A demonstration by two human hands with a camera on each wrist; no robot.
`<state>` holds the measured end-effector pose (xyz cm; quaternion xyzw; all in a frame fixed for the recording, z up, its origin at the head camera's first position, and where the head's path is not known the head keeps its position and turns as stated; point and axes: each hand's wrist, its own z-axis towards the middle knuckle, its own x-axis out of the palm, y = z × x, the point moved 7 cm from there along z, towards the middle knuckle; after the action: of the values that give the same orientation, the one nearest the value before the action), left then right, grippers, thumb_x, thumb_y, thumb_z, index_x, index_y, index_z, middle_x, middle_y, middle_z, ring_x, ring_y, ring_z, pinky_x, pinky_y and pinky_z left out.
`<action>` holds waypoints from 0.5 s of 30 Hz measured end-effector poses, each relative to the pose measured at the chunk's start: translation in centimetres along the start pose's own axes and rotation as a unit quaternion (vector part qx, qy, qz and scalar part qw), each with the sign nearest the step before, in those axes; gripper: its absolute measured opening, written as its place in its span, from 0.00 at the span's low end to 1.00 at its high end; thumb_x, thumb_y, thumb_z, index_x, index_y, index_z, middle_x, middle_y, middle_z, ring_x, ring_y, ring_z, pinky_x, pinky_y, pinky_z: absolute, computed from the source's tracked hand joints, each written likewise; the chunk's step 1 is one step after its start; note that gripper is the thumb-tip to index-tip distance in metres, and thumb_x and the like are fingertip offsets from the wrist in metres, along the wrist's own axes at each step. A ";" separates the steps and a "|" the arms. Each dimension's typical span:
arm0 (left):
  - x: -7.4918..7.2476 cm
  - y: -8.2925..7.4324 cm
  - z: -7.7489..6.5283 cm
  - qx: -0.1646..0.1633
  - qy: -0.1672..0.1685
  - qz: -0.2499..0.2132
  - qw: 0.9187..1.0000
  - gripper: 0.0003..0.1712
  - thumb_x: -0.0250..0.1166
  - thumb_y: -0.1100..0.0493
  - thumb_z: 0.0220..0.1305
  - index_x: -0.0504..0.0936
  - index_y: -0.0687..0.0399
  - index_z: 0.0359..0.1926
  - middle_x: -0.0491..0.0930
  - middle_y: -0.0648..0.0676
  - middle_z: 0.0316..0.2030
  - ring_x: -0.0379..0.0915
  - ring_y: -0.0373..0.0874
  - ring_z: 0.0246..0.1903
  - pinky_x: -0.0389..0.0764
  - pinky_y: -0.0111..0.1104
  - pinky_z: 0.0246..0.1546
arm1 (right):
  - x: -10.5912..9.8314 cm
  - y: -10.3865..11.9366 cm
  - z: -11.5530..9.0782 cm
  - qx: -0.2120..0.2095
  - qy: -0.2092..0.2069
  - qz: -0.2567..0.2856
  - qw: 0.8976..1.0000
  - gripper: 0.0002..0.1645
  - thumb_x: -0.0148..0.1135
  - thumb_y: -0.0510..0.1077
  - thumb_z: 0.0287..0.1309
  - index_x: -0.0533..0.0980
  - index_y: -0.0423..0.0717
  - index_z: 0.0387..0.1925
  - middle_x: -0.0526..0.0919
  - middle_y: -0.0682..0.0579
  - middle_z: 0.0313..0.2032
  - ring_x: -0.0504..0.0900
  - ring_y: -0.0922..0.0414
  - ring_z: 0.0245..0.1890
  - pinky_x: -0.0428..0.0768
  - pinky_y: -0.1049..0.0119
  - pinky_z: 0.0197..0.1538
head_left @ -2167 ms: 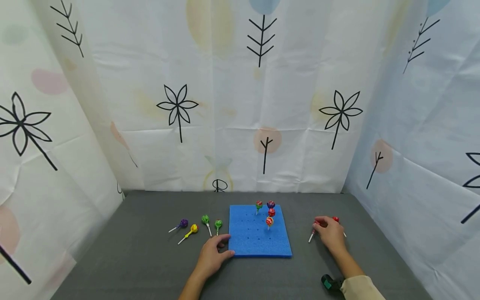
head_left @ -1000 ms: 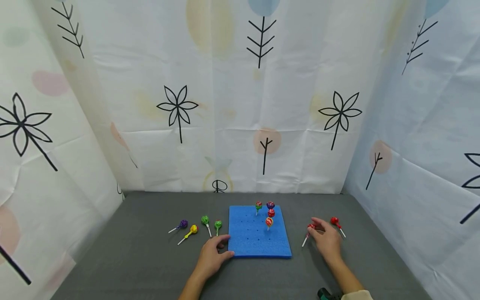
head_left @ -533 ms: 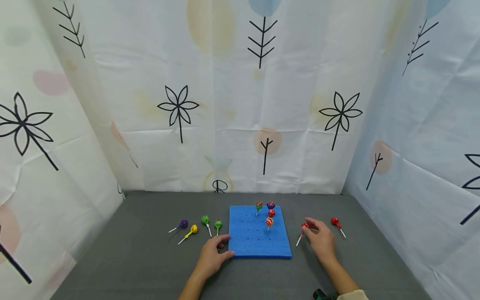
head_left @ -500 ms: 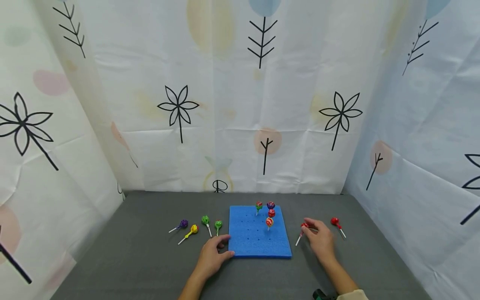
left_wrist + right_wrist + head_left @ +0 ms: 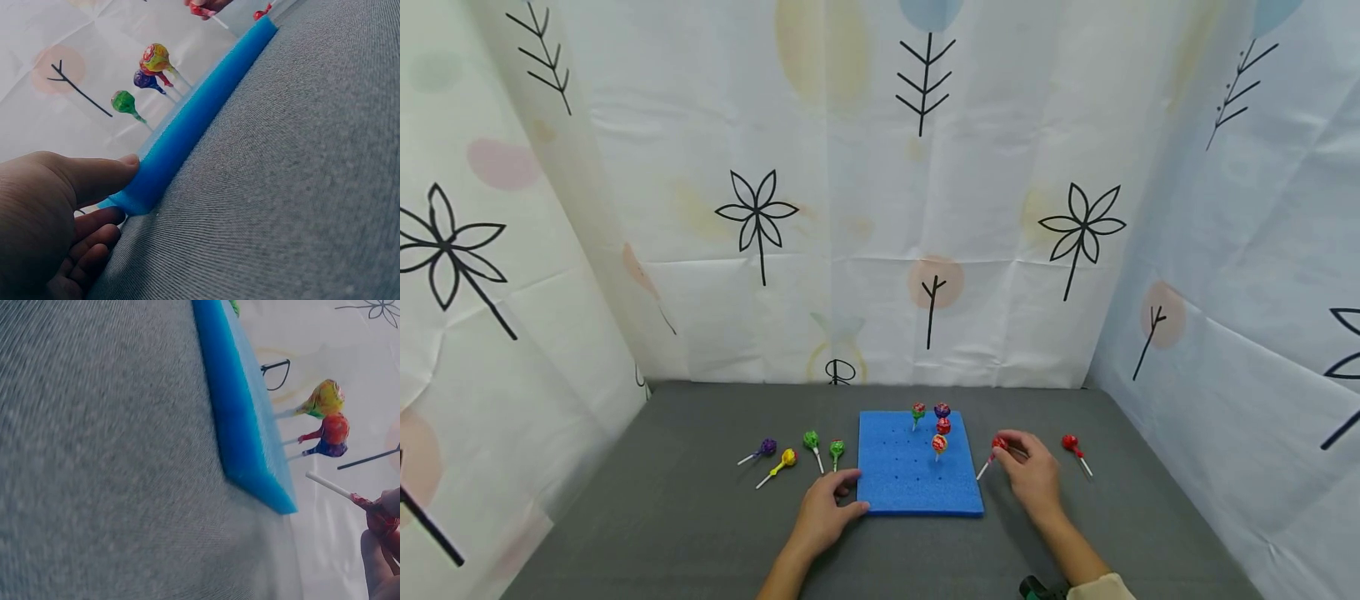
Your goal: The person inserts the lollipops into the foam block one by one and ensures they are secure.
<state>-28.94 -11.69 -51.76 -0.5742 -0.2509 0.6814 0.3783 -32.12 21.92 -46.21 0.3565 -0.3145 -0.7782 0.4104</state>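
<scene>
My left hand (image 5: 822,515) rests against the left edge of a blue foam board (image 5: 895,492), its thumb and forefinger touching that side. In the head view, my right hand (image 5: 1033,475) pinches a red lollipop (image 5: 998,442) by its head, just right of the board. The lollipop's white stick (image 5: 328,485) slants down toward the board, apart from it in the right wrist view. Standing in the board are a green-and-red lollipop (image 5: 918,411), a purple one (image 5: 942,410), a red one (image 5: 943,426) and a red-and-yellow one (image 5: 939,443).
Left of the board lie a purple lollipop (image 5: 767,447), a yellow one (image 5: 787,457) and two green ones, the nearer partly behind my left hand. Another red lollipop (image 5: 1071,443) lies to the right. Small holes dot the board. Patterned cloth walls (image 5: 880,317) enclose the grey table (image 5: 700,533).
My right hand has carried the red lollipop leftward from near the other red one to the board's right side. The left hand and the board have stayed put.
</scene>
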 end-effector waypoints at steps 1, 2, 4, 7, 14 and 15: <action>0.0 0.0 0.0 0.003 0.000 0.000 1.000 0.28 0.76 0.53 0.51 0.81 0.55 0.54 0.80 0.50 0.44 0.74 0.48 0.42 0.74 0.45 0.42 | 0.0 0.2 0.0 -0.008 -0.002 0.004 1.000 0.15 0.71 0.24 0.46 0.81 0.33 0.39 0.83 0.42 0.37 0.85 0.48 0.38 0.75 0.81 0.41; 0.0 -0.1 0.0 0.004 -0.001 0.000 1.000 0.28 0.76 0.53 0.51 0.81 0.55 0.54 0.79 0.51 0.44 0.74 0.48 0.41 0.74 0.44 0.42 | 0.1 0.5 0.0 -0.015 -0.004 0.008 1.000 0.15 0.71 0.24 0.46 0.81 0.32 0.39 0.83 0.42 0.37 0.85 0.48 0.38 0.75 0.81 0.41; 0.0 -0.1 0.0 0.002 -0.001 0.000 1.000 0.29 0.76 0.53 0.50 0.81 0.55 0.54 0.79 0.50 0.44 0.74 0.47 0.41 0.74 0.44 0.42 | 0.1 0.9 0.1 -0.026 -0.006 0.013 1.000 0.15 0.71 0.24 0.45 0.81 0.33 0.38 0.83 0.42 0.36 0.85 0.48 0.37 0.76 0.80 0.41; 0.0 0.0 0.0 -0.001 0.001 -0.004 1.000 0.28 0.76 0.54 0.51 0.81 0.55 0.54 0.79 0.51 0.44 0.74 0.47 0.42 0.74 0.44 0.43 | 0.2 1.6 0.1 -0.047 -0.007 0.009 0.999 0.15 0.72 0.24 0.44 0.81 0.34 0.38 0.83 0.43 0.36 0.85 0.47 0.37 0.75 0.80 0.41; 0.0 0.1 0.0 0.006 -0.001 -0.007 1.000 0.28 0.76 0.54 0.51 0.81 0.56 0.54 0.80 0.51 0.44 0.74 0.47 0.41 0.75 0.43 0.42 | 0.4 3.2 0.3 -0.095 -0.010 -0.062 0.993 0.15 0.75 0.31 0.46 0.82 0.40 0.38 0.83 0.49 0.36 0.83 0.51 0.35 0.80 0.66 0.40; 0.0 0.1 0.0 0.010 -0.002 -0.007 1.000 0.28 0.76 0.54 0.50 0.81 0.56 0.53 0.80 0.51 0.44 0.74 0.47 0.41 0.75 0.43 0.42 | 0.4 3.4 0.4 -0.104 -0.010 -0.070 0.992 0.15 0.75 0.31 0.45 0.82 0.41 0.38 0.83 0.50 0.36 0.83 0.51 0.35 0.80 0.62 0.40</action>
<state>-28.98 -11.75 -51.79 -0.5673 -0.2490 0.6825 0.3878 -31.20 20.05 -43.46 0.3254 -0.2097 -0.8371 0.3867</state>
